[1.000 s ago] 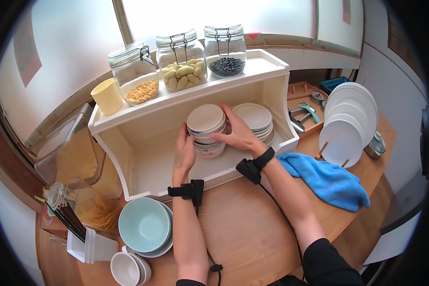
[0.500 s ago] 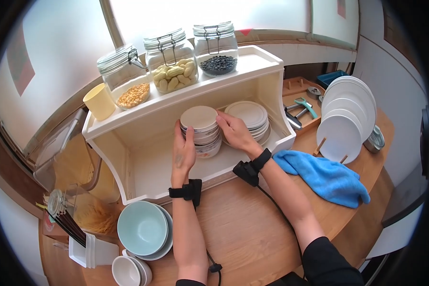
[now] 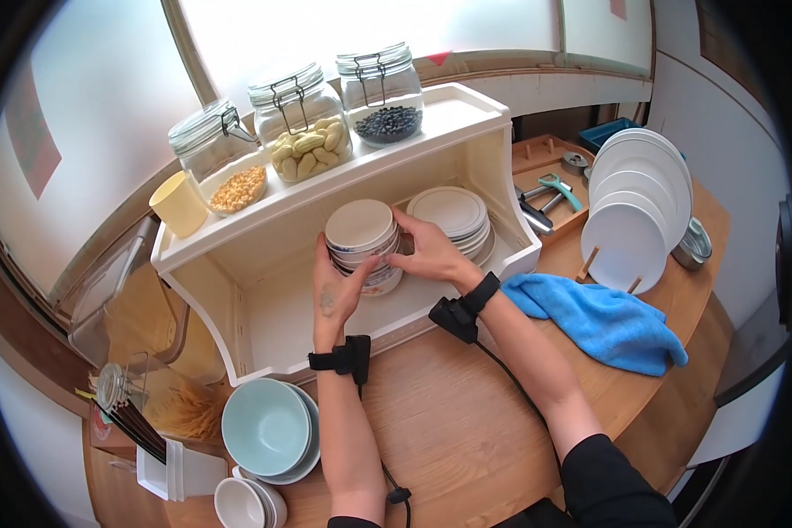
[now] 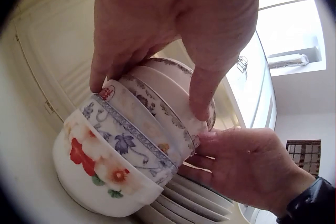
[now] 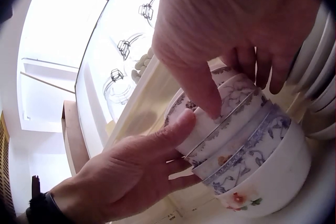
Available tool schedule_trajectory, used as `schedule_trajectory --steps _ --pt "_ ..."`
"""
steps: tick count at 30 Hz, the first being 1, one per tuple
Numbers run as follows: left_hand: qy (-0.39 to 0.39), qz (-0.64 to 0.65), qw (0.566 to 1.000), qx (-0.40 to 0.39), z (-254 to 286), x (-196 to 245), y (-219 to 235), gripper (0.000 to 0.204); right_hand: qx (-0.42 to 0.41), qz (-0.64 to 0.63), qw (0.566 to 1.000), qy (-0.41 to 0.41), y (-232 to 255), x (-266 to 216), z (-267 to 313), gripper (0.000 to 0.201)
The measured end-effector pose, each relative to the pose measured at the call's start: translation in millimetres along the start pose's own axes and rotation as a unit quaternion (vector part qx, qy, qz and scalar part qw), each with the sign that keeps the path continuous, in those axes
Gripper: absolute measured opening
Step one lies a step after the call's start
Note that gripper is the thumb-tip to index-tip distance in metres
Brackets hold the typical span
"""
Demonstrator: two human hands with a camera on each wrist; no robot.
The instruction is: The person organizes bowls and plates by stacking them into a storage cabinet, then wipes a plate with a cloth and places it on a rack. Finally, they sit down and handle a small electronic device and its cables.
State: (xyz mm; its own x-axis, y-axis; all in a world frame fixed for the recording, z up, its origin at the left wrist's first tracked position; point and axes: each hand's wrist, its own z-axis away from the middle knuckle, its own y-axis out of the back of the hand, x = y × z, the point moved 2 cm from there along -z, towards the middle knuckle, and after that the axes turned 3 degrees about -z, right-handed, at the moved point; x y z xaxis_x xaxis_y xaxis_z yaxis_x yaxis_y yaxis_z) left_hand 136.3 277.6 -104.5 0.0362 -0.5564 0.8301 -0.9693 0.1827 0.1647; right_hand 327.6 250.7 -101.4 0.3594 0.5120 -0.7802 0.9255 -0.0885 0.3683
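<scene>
A stack of bowls stands inside the cream shelf unit, held from both sides. My left hand grips its left side, thumb toward the front. From the right, my right hand holds the stack, its thumb meeting the left thumb at the front. In the left wrist view, the lowest bowl has red and orange flowers and sits at the shelf floor. Above it is a blue-patterned bowl; brown-patterned bowls are higher up. A stack of white plates stands just right of the bowls.
Three clip-top jars and a yellow cup line the shelf's top. Mint bowls, white cups and a chopstick holder stand front left. A blue cloth, racked plates and a utensil tray are right.
Both hands stay on the bowl stack. The thumbs have shifted: the left one has dropped from near the top rim, and both now meet at the front. The head view has swung slightly.
</scene>
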Motion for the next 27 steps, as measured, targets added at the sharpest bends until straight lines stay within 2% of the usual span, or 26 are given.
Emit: schedule_trajectory --steps 7,11,14,17,19,22,25,27 --pt "-0.021 -0.031 0.999 0.009 1 3 -2 0.076 -0.012 -0.006 1.000 -0.017 2 -3 2 0.087" --pt "-0.022 -0.042 0.999 0.003 0 6 0 0.076 -0.003 0.003 1.000 0.002 0 -6 2 0.087" --pt "-0.011 -0.024 1.000 -0.008 1 -2 0 0.082 -0.002 0.007 1.000 0.012 0 -6 3 0.088" --pt "-0.034 -0.048 0.998 0.011 4 -9 2 0.089 -0.004 0.004 1.000 0.003 1 -7 3 0.089" --pt "0.022 -0.036 0.999 -0.033 4 -4 4 0.106 -0.004 0.002 1.000 -0.007 1 -6 2 0.089" --pt "0.035 -0.016 0.997 -0.064 1 -8 6 0.102 0.001 0.038 0.999 -0.003 2 -6 2 0.089" --pt "0.058 -0.054 0.995 -0.061 5 12 6 0.093 -0.006 0.032 0.999 -0.027 6 -11 3 0.088" --pt "0.038 -0.064 0.995 -0.061 3 2 9 0.089 0.003 0.070 0.998 -0.007 6 -18 3 0.086"
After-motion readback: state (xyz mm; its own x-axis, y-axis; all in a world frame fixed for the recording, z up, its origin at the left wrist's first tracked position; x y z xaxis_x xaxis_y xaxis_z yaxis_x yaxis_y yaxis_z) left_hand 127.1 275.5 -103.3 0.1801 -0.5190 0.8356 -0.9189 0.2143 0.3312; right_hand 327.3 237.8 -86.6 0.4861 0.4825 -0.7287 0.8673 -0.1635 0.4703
